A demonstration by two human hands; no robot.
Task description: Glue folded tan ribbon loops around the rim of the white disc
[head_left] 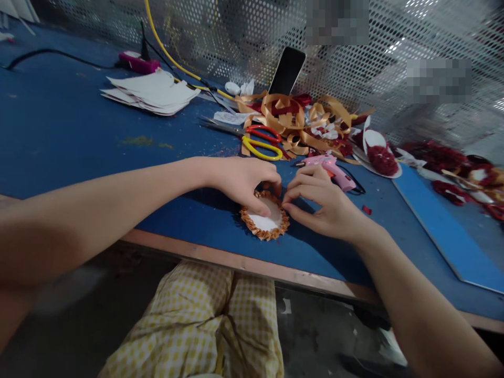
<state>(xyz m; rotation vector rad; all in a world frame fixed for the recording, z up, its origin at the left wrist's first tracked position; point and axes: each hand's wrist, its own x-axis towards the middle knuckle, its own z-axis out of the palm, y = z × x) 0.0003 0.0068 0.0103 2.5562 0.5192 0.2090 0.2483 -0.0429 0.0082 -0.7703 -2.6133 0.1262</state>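
Observation:
A white oval card edged with folded gold ribbon petals [266, 222] lies on the blue table [71, 136] near its front edge. My left hand [242, 180] rests on the far left rim of the card, fingers curled and pressing on the ribbon edge. My right hand [323, 203] meets it from the right, fingertips pinched at the card's far rim. Whether a loose ribbon piece sits between the fingertips is hidden. Just beyond my right hand lies a pink glue gun [333, 169].
Yellow and red scissors [261, 143] lie beside a heap of gold ribbon strips [299, 122]. A phone [287, 71] leans on the mesh wall. White card cutouts [151, 92] are stacked at the back left. Red ribbon pieces [441, 157] and a blue board [444, 231] sit right.

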